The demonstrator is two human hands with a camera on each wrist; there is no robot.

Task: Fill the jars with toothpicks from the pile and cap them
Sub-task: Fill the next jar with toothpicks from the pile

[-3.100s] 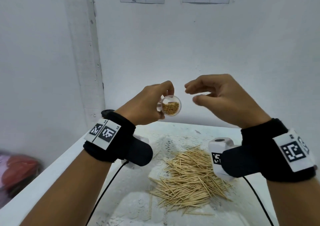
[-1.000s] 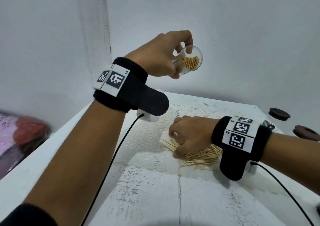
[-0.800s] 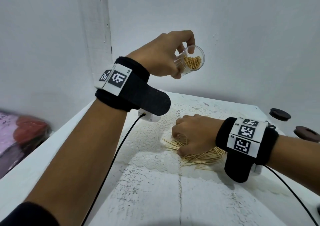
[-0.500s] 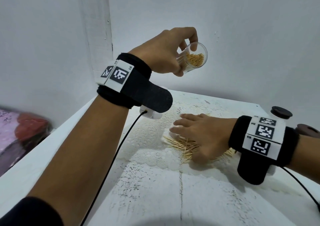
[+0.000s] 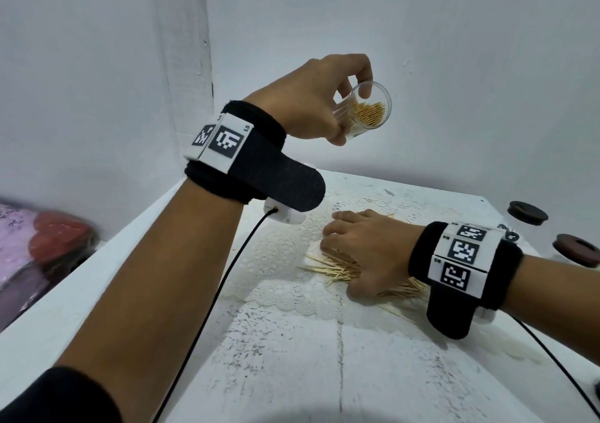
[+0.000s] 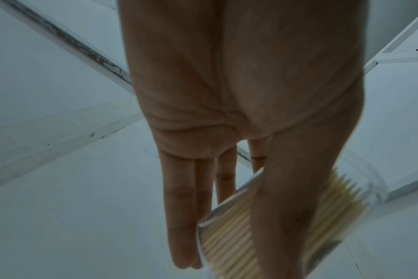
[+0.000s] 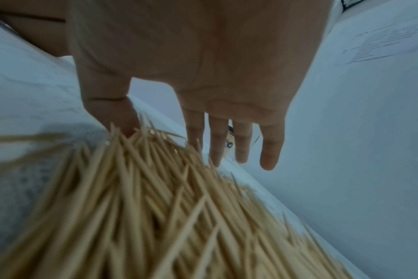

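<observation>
A white painted table [image 5: 292, 357] with a lace mat stands in the corner of plain white walls. On it lies the pile of pale wooden toothpicks [image 5: 337, 271]; the right hand [image 5: 367, 247] rests on it with fingers straight and slightly spread. The left hand [image 5: 311, 104] grips a small clear plastic jar [image 5: 367, 111], half full of toothpicks, tilted in the air above the table. Two dark round lids [image 5: 527, 213] lie at the far right. The wristband letters "LS" and "RS" are readable.

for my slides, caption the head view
Left hand holds a jar of toothpicks up while right hand rests on the pile.
</observation>
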